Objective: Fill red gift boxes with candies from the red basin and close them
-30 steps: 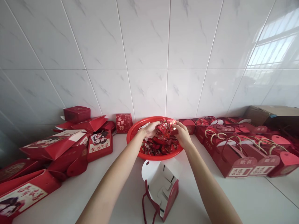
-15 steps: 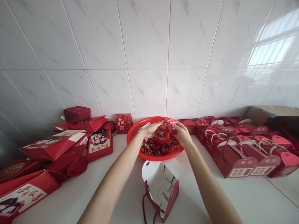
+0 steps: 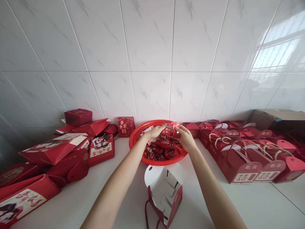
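Over the red plastic basket (image 3: 158,162), both hands meet at a red candy packet (image 3: 168,129) with pale lettering. My left hand (image 3: 152,133) has its fingertips closed at the packet's left side. On the other side, my right hand (image 3: 187,136) pinches the shiny right end between thumb and fingers. Beneath them lie several red-wrapped candies (image 3: 164,149) in the basket. Between my forearms stands an opened red gift box (image 3: 164,190), white inside, with a dark red cord handle hanging at its left.
Left on the white counter (image 3: 124,190) is a heap of red gift boxes (image 3: 45,149). A small red box (image 3: 126,126) leans by the tiled wall. To the right stand rows of rope-handled red boxes (image 3: 245,162) and a brown cardboard carton (image 3: 281,114).
The red packet now shows more of its lettered face between my hands. My left fingertips have come up to its side. The open box and the surrounding boxes stay put.
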The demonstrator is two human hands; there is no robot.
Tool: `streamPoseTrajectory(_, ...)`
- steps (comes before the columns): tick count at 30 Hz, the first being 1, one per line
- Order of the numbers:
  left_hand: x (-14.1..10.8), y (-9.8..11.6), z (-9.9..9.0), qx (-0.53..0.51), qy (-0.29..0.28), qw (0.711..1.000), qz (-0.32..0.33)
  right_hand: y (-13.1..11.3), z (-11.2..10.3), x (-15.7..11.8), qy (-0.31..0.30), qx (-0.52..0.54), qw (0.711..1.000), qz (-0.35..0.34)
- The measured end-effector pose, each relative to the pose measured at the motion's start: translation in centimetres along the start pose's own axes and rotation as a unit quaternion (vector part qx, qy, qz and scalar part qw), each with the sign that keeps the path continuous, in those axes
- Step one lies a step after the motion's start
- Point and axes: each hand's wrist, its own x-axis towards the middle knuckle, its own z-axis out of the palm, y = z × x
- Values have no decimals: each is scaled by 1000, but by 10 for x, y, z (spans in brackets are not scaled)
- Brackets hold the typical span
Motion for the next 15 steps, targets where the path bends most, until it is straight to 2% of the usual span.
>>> streamPoseTrajectory(4, 7, -5, -2, 1, 57, 995, 86, 0, 1, -1, -13, -9, 1000, 2)
streamPoseTrajectory(7, 6, -3, 1, -19, 49, 991, 127, 0, 2, -2, -21, -13, 1000, 1)
streamPoseTrajectory(11, -7, 5, 6, 47, 41, 979, 195, -7, 3, -6, -33, -16, 999, -7)
streamPoseTrajectory(13, -20, 7, 7, 52, 49, 977, 202, -15, 4, -10, -59, -34, 998, -12)
streamPoseTrajectory(15, -37, 6, 7, 2, 58, 982, 181, -27, 7, -18, -103, -68, 992, -22)
